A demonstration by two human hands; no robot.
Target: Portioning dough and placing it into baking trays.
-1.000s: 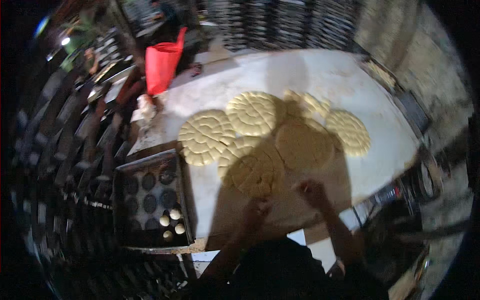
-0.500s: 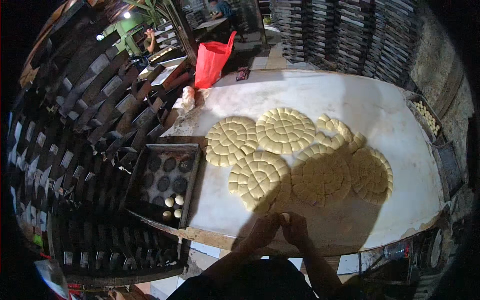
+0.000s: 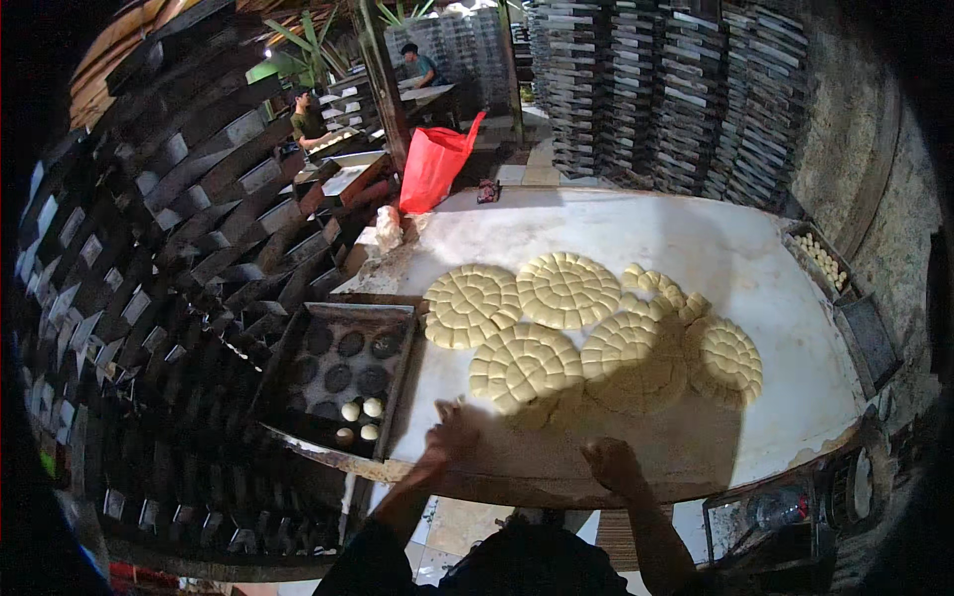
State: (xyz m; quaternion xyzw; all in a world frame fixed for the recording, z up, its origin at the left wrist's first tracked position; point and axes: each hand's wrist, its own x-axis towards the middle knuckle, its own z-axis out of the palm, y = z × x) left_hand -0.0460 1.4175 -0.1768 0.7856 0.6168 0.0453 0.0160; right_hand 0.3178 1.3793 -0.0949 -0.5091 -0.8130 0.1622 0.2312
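My left hand [image 3: 452, 434] is over the near left part of the table, between the dark tray and the dough rounds. Its fingers are stretched out and apart, and I see nothing in them. Near the table's front edge, my right hand [image 3: 611, 464] is closed, with its fingers curled under; whatever they hold is hidden. Ahead of both hands lie several flat dough rounds, cut into small pieces, among them a near round [image 3: 525, 366] and a right-hand round [image 3: 730, 360]. Several pale dough balls [image 3: 373, 407] sit at the near right corner of the dark baking tray [image 3: 399, 382].
The white table [image 3: 795, 397] has a curved front edge. A red bag [image 3: 437, 167] stands at its far left, near a small dark packet [image 3: 488, 191]. Dark trays are stacked at left and back. Another tray [image 3: 820, 260] holds dough pieces at right. Two people work farther off.
My hands were together at the front edge with a pale bit between them. They have parted: the left moved left toward the tray, the right slightly right. The view has tilted up.
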